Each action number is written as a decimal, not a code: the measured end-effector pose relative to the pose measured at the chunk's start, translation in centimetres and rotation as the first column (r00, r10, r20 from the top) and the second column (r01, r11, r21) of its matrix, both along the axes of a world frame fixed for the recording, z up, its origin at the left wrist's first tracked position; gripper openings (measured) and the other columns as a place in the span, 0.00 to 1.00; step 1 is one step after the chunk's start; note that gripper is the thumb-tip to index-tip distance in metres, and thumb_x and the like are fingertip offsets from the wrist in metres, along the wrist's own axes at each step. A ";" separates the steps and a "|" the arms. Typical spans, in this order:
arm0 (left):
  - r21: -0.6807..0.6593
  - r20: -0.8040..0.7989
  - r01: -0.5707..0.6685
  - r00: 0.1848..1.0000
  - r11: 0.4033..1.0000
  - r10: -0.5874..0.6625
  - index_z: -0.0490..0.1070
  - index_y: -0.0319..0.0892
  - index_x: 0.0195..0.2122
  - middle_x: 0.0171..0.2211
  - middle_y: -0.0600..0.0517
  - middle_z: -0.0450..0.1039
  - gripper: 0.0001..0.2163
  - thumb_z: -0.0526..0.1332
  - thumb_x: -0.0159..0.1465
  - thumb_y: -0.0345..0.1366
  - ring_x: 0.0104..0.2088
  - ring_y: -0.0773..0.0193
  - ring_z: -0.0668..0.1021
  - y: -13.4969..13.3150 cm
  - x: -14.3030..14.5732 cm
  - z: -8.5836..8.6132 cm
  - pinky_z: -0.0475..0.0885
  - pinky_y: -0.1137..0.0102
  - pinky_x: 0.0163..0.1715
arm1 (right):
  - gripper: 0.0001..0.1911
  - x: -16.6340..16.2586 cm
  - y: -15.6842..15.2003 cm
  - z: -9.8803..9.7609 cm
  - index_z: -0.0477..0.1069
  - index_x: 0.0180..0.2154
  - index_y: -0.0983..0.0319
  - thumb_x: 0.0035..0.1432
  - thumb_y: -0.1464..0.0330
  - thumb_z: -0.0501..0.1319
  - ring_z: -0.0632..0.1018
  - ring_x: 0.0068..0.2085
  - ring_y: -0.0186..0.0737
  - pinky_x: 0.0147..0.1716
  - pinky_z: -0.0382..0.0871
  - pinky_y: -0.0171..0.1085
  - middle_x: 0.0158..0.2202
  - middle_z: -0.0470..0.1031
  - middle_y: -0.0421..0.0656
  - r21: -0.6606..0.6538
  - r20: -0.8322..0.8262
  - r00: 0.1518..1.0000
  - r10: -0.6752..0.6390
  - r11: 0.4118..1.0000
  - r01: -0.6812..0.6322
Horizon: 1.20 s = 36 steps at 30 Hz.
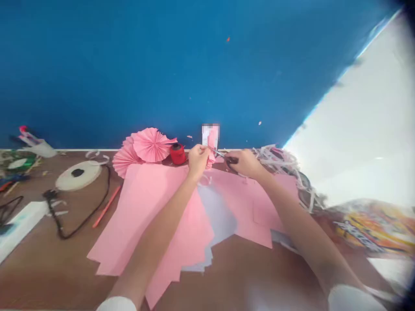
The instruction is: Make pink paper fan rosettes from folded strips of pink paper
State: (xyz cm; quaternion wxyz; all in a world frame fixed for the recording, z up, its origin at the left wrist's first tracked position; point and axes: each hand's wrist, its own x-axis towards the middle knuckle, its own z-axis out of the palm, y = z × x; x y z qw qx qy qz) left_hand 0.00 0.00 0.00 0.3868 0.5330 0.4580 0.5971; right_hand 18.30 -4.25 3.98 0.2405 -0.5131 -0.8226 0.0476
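Note:
My left hand (198, 160) is closed in a pinch on a small folded piece of pink paper (211, 160), most of it hidden by the fingers. My right hand (248, 163) grips scissors (221, 154) by their dark handles. Their metal blades point left and reach the paper beside my left fingertips. To the left of that hand stands a red spool of thread (177, 154). Further left, pink pleated paper rosettes (152, 144) lean near the wall. Beneath my forearms lie several pink paper sheets (145, 207), with grey-white paper (218, 211) between them.
White and pink paper strips (279, 160) are heaped at the back right, ahead of a colourful plastic packet (376, 226). A round white disc (78, 176), a black cable (87, 224), an orange stick (106, 207) and a white power strip (22, 229) lie left. The blue wall (162, 65) bounds the table.

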 end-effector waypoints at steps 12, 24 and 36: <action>-0.029 0.152 0.090 0.985 0.995 -0.085 0.69 0.40 0.29 0.20 0.55 0.70 0.04 0.60 0.55 0.35 0.19 0.72 0.71 -0.2 0.2 0.0 0.64 0.76 0.22 | 0.09 -0.3 0.4 -1.4 0.75 0.32 0.63 0.50 0.66 0.60 0.65 0.22 0.32 0.24 0.53 0.33 0.21 0.69 0.38 -0.241 -0.361 0.933 0.007 0.965 -0.101; -0.046 0.222 0.143 0.966 0.989 -0.130 0.67 0.39 0.28 0.26 0.49 0.76 0.03 0.60 0.54 0.33 0.25 0.66 0.77 -1.0 0.4 1.1 0.70 0.73 0.26 | 0.21 0.3 -0.1 0.0 0.73 0.42 0.62 0.46 0.60 0.67 0.64 0.21 0.28 0.16 0.41 0.30 0.22 0.66 0.37 -0.619 -0.716 0.664 -0.216 0.637 -0.460; -0.093 0.209 0.042 0.978 0.995 -0.022 0.69 0.40 0.28 0.21 0.55 0.69 0.02 0.59 0.54 0.32 0.19 0.73 0.71 -0.8 0.3 1.0 0.63 0.77 0.20 | 0.09 0.0 -0.3 0.4 0.75 0.30 0.61 0.48 0.70 0.56 0.65 0.24 0.32 0.26 0.52 0.33 0.24 0.71 0.39 -0.052 -0.034 0.999 0.014 0.998 -0.016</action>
